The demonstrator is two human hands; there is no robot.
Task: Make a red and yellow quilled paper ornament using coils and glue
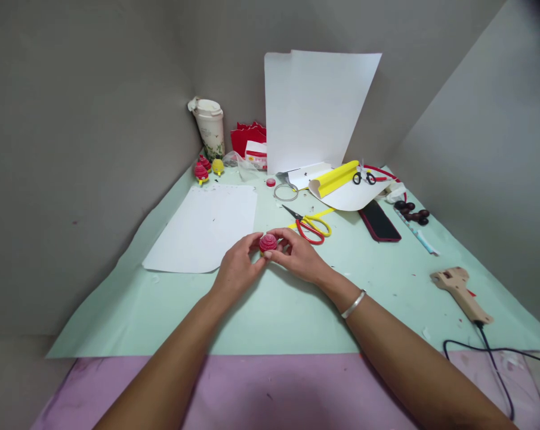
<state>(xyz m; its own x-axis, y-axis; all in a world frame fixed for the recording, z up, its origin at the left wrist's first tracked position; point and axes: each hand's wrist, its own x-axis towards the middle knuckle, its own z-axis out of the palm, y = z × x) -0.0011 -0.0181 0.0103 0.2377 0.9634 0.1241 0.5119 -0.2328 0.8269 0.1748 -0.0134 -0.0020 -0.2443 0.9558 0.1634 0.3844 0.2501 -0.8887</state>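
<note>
A small ridged red ball (268, 243) with yellow at its underside is held between both hands over the middle of the table. My left hand (240, 263) curls its fingers and thumb around the ball's left side. From the other side, my right hand (294, 254) pinches it with thumb and fingers; a silver bangle circles that wrist. Just beyond the right hand lie scissors (309, 226) with one red and one yellow handle, blades apart. A white sheet (207, 224) lies flat to the left. Similar red balls (201, 172) and a yellow one (218, 166) sit at the back left.
A lidded cup (210, 128) stands in the back corner near upright white card (317, 110). Yellow rolled paper (336, 180), small black scissors (363, 177) and a phone (379, 221) lie back right. A glue gun (462, 292) with a black cord rests at the right.
</note>
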